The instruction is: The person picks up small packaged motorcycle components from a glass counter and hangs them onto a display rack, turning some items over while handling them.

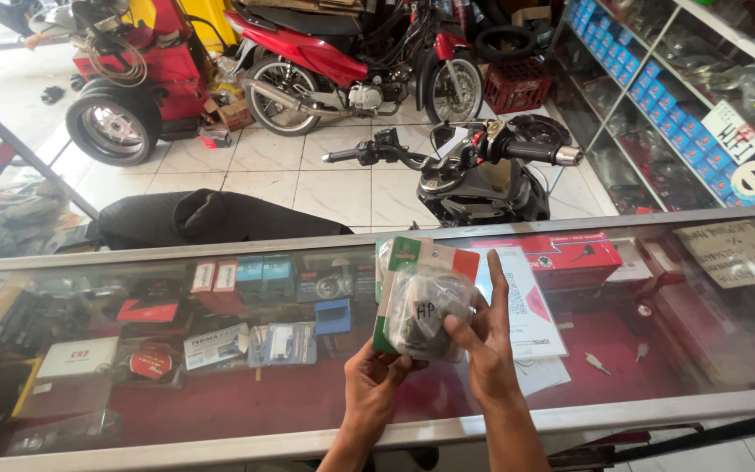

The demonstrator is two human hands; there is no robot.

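Both hands up over glass counter: left hand cups, right hand pinches sealed spare-part packet; pkt unopened, nothing taken out.

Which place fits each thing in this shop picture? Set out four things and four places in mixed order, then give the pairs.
1 clear packet
2 red motorbike
3 loose wheel
4 black seat

A on the tiled floor, far left
B held in both hands over the glass counter
C lying just behind the counter
D parked at the back

Pairs: 1-B, 2-D, 3-A, 4-C
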